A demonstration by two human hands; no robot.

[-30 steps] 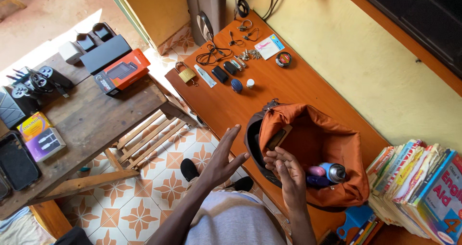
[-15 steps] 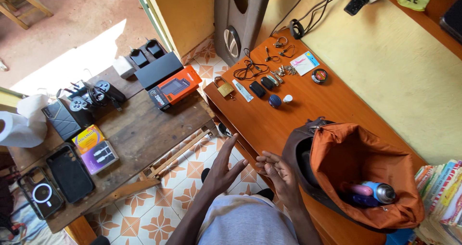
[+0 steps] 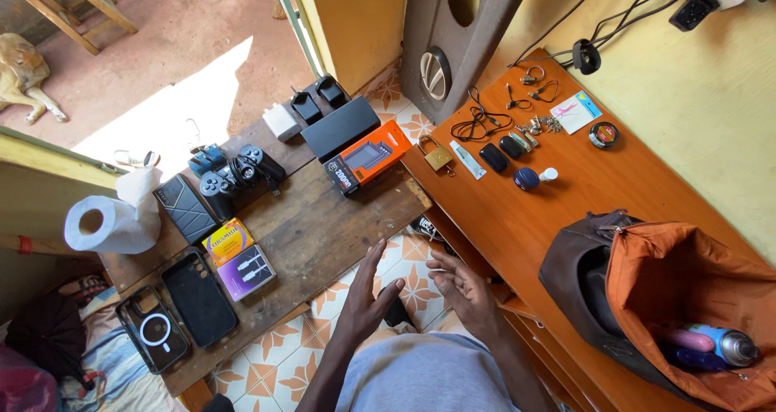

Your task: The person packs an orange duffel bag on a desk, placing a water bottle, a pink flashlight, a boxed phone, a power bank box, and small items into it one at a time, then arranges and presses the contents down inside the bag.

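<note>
Two hands: both empty, held over the tiled floor at bottom centre, between the two tables.
Left hand (image 3: 368, 299): fingers spread wide, palm turned inward, grips nothing, touches nothing.
Right hand (image 3: 462, 289): loosely open, fingers slightly curled, nothing held; it hangs just off the near edge of the orange table (image 3: 517, 234).
Nearest things: orange bag (image 3: 687, 299) lies open at lower right on that table, apart from the right hand; purple box (image 3: 246, 270) and yellow box (image 3: 226, 240) sit on the dark wooden table (image 3: 331, 226), left of the left hand.
Bag handling: soft fabric, likely floppy and sagging under its contents; judged best taken by the stiff dark rim at the mouth or from under the base, not by loose cloth.
Boxes handling: small cardboard, probably light and rigid; a pinch across the short sides should do.
Hidden: bag interior is mostly in shadow; only a spray can (image 3: 723, 345) and a pink item beside it show. Bag is cut off at the right and bottom edges of frame.
Hard to make out: small metal bits near the padlock (image 3: 437, 155) at upper centre-right are too small to identify.
</note>
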